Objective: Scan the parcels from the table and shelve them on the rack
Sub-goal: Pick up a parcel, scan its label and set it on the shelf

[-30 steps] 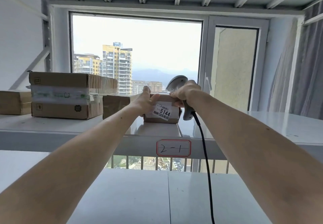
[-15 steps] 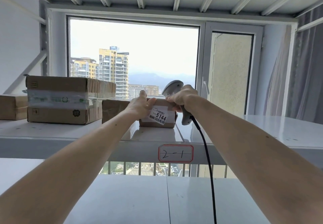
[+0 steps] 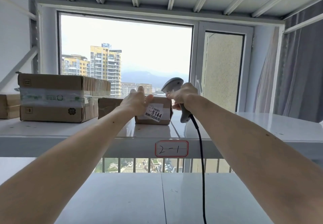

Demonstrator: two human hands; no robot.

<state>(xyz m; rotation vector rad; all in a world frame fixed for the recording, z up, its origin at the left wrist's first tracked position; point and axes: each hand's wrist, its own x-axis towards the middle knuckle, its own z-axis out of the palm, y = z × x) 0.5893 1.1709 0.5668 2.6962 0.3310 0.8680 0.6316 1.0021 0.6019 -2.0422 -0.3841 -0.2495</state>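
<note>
small brown cardboard parcel (image 3: 153,110) flat on white rack (image 3: 244,127) shelf tagged 2-1, white label 5144 facing out. grey corded scanner (image 3: 176,96) upright just right of it.

So the upper shelf (image 3: 244,127) is a glossy white rack board with a red-bordered tag (image 3: 171,148) reading "2-1" stuck on its front edge. Sitting right on it, from the left: a flat cardboard box (image 3: 8,106) cut off by the frame, a big taped carton (image 3: 57,98) just beside it, a darker brown box (image 3: 108,106) further back, and a small parcel (image 3: 157,113) with a white "5144" label near the middle seam. Below that there's another white shelf board (image 3: 122,197).
</note>
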